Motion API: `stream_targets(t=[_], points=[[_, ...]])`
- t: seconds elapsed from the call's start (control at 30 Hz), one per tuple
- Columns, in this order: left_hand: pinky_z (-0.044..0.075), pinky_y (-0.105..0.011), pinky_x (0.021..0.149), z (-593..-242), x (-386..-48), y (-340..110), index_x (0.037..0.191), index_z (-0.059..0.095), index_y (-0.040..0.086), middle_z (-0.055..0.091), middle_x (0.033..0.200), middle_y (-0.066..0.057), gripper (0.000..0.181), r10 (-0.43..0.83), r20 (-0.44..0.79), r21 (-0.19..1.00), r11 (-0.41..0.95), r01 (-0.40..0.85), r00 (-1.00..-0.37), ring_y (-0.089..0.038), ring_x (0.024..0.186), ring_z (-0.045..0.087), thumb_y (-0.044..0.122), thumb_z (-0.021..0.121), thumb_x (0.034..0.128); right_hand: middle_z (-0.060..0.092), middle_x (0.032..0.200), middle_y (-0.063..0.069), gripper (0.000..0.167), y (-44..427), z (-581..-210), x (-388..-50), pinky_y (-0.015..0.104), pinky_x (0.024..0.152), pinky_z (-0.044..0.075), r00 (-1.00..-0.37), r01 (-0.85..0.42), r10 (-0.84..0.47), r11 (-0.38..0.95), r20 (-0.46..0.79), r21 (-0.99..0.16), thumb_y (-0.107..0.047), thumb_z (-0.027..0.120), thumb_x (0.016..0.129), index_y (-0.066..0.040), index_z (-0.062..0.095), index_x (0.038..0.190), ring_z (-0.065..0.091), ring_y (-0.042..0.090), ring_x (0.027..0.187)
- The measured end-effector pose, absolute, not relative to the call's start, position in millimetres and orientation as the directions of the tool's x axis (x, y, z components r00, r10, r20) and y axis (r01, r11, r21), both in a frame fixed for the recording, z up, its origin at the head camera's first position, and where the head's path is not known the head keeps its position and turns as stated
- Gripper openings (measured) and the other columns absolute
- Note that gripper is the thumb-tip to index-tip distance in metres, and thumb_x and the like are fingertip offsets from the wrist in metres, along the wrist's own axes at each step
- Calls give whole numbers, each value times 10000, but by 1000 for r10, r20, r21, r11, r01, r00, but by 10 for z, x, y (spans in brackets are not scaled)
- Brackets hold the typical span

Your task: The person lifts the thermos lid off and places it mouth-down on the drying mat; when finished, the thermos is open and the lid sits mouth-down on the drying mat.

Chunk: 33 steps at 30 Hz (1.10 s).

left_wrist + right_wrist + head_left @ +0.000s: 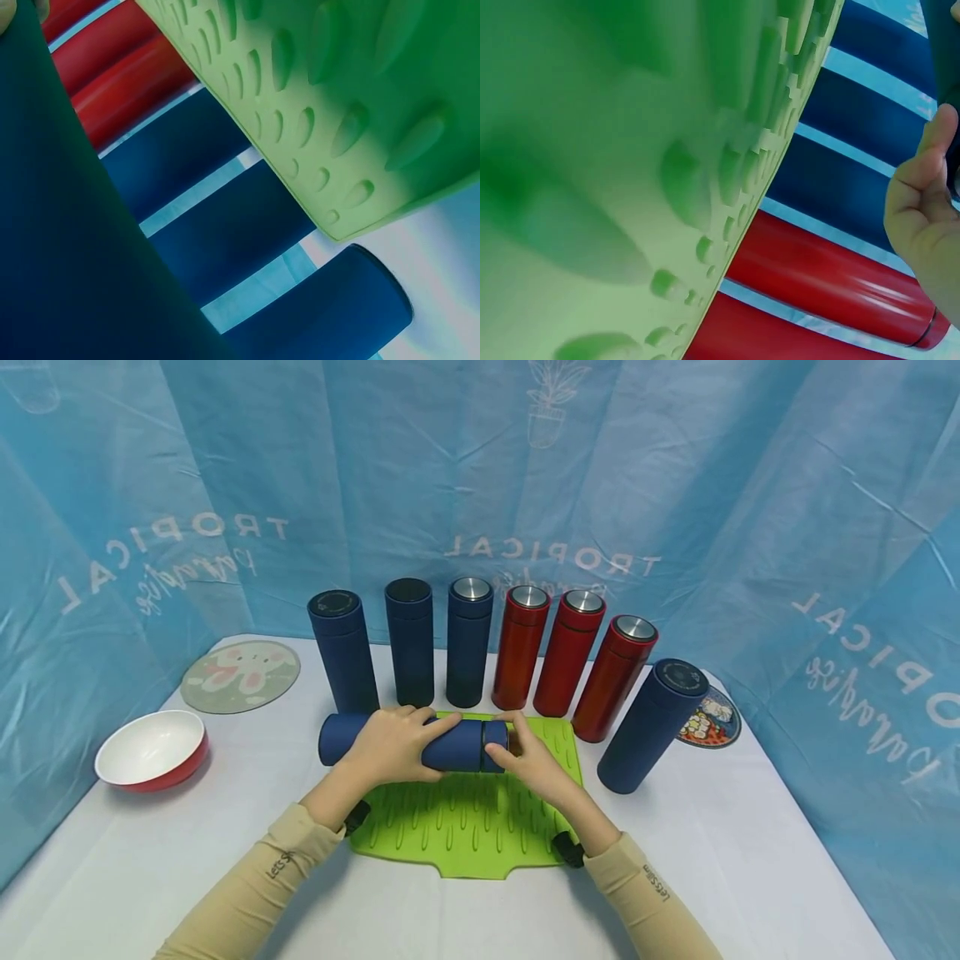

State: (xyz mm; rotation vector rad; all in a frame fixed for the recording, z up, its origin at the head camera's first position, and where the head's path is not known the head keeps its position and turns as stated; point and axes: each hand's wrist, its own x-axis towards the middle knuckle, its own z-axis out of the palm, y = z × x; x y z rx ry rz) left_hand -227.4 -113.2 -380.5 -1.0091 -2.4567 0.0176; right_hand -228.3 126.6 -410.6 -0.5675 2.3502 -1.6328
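Observation:
A dark blue thermos bottle [459,748] lies on its side in the air over the green ribbed mat [465,827], its lid end pointing right. My left hand [393,745] grips its body from above, thumb and fingers spread round it. My right hand [534,766] pinches the lid end between thumb and fingers; in the right wrist view part of this hand [922,217] shows at the right edge. The held bottle [67,225] fills the lower left of the left wrist view. Whether the lid is loose cannot be seen.
Behind the mat stand upright blue bottles [347,660] and red bottles [568,660] in a row. Another blue bottle [648,731] stands right of the mat. A red and white bowl [161,768] and a round rabbit mat [240,677] sit left; a food-print mat [708,718] lies right.

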Motion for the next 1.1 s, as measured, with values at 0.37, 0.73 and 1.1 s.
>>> stream_targets(t=[0.37,0.73,1.1], points=[[509,-338,590,-3763,-2252,-1117,1298,546,236,658,1010,-79,792,654,360,-143,744,653,-666,-229,752,633,575,749,611,555,1092,120,578,1366,-4048,-2268,335,740,483,-849,-325,-523,398,79,-858,-346,633,867,-189,306,1317,533,243,928],[513,-341,624,-3772,-2259,-1128,1286,553,238,660,1025,-45,770,642,330,-62,747,662,-692,-189,786,640,596,723,626,495,1177,104,650,1434,-4018,-2265,365,805,502,-777,-555,-595,491,206,-672,-286,720,802,-158,336,1311,521,225,1016],[512,-356,635,-3751,-2261,-1130,1296,542,233,647,1080,-70,787,617,295,-13,766,642,-730,-214,805,644,611,714,628,380,1341,90,776,1437,-3993,-2298,424,881,479,-615,-788,-674,507,410,-349,-191,814,696,-203,358,1325,464,267,1152]])
